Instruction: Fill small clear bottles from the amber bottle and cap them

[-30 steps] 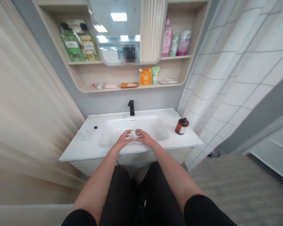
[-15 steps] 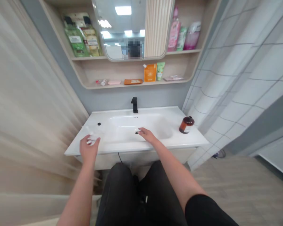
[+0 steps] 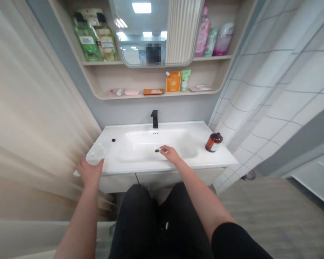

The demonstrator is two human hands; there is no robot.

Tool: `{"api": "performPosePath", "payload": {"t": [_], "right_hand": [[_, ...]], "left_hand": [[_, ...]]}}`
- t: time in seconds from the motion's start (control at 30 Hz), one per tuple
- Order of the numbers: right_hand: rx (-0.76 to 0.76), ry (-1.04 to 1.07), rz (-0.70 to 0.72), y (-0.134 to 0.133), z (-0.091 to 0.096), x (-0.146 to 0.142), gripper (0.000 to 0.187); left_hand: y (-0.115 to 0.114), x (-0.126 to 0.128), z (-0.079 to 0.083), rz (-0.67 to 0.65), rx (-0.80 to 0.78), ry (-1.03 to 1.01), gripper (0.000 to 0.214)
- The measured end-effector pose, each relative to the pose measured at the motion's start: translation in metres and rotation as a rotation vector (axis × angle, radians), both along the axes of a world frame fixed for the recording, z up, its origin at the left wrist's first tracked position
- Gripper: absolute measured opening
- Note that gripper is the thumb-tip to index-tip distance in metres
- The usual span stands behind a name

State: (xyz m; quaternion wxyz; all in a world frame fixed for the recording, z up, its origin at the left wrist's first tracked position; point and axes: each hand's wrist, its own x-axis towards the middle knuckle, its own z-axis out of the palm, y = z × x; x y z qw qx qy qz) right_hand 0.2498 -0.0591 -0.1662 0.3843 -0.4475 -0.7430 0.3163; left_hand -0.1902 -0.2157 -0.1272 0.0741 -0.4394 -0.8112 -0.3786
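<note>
At the left end of the white counter, my left hand [image 3: 90, 171] curves its fingers and thumb around the near end of a clear, see-through container [image 3: 97, 151], whose exact kind is hard to make out. A small round black piece [image 3: 113, 140] lies on the counter just beyond it. Over the white basin [image 3: 140, 153], my right hand [image 3: 170, 154] hovers beside the drain hole [image 3: 157, 150] with its fingers curled together. Whatever those fingers pinch, if anything, is too small to name. An amber bottle [image 3: 214, 142] with a dark top stands at the counter's right.
A black faucet [image 3: 154, 119] rises behind the basin. Above it hangs a mirrored shelf unit [image 3: 110, 96] with several bottles, an orange pouch [image 3: 173, 81] and a green tube [image 3: 185, 80]. A pale curtain [image 3: 43, 126] borders the left, white tiles [image 3: 270, 108] the right.
My left hand has moved left and slightly down with the clear container, towards the counter's left edge. My right hand has shifted only a little to the right over the basin.
</note>
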Motion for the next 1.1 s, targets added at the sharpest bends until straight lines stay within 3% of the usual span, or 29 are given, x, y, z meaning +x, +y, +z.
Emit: {"api": "performPosePath", "payload": {"t": [0.1,0.2,0.3,0.4,0.53,0.6,0.67,0.73,0.87,1.0,1.1], "right_hand": [[0.013,0.033,-0.023,-0.003,0.006,-0.001,0.035],[0.074,0.078,-0.095,-0.012,0.016,0.0,0.036],[0.19,0.102,-0.229,-0.026,0.028,0.016,0.034],[0.353,0.06,-0.426,-0.043,0.034,0.058,0.03],[0.487,0.065,-0.897,-0.063,0.03,0.141,0.032],[0.494,0.09,-1.116,-0.068,0.025,0.181,0.045],[0.479,0.11,-1.228,-0.066,0.02,0.214,0.066],[0.447,0.111,-1.198,-0.057,0.015,0.237,0.09],[0.231,0.178,-0.958,-0.029,0.008,0.257,0.123],[0.125,0.211,-0.806,-0.008,0.003,0.254,0.137],[0.113,0.193,-0.833,0.0,0.002,0.253,0.136]], "left_hand": [[-0.011,0.023,-0.004,0.069,0.177,0.143,0.072],[-0.009,0.049,-0.004,-0.137,0.191,0.234,0.053],[0.011,0.067,0.008,-0.392,0.041,0.318,0.042],[0.041,0.066,0.029,-0.433,-0.16,0.439,0.044],[0.085,0.05,0.053,-0.449,-0.375,0.593,0.046],[0.106,0.043,0.058,-0.483,-0.46,0.647,0.045],[0.126,0.038,0.06,-0.494,-0.519,0.677,0.044],[0.143,0.035,0.059,-0.484,-0.554,0.678,0.041],[0.173,0.029,0.056,-0.442,-0.631,0.64,0.032],[0.197,0.022,0.051,-0.372,-0.755,0.61,0.029],[0.208,0.017,0.048,-0.356,-0.788,0.603,0.025]]}}
